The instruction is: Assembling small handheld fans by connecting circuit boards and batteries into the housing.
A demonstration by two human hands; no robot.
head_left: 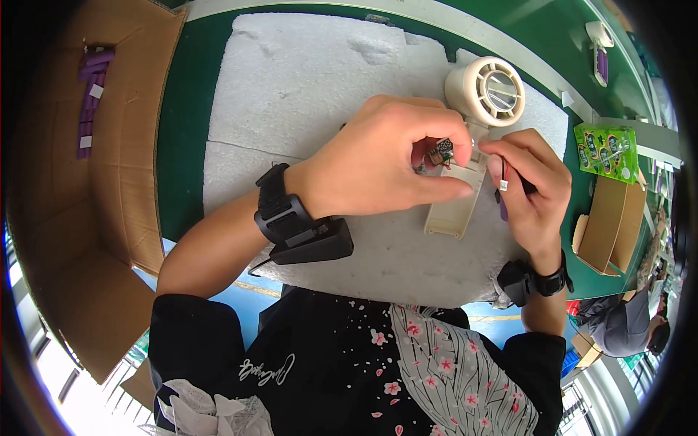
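Observation:
A cream handheld fan lies on the foam sheet, its round slotted head (494, 92) at the far end and its open handle shell (449, 216) toward me. My left hand (378, 156) reaches over the shell, thumb and fingers curled around a small circuit board (440, 152) with short wires. To the right of the shell, my right hand (534, 185) pinches thin dark wires that end in a small white connector (503, 186). Part of a purple battery (502, 211) shows beneath that hand; its fingers hide the rest.
White foam (291, 80) covers much of the green table (182, 182). At left stands a large cardboard box (138, 145) with purple batteries (91, 102) inside. On the right are a green packet (607, 151), a small open carton (611, 225) and another fan (600, 43). A person (625, 327) is farther off.

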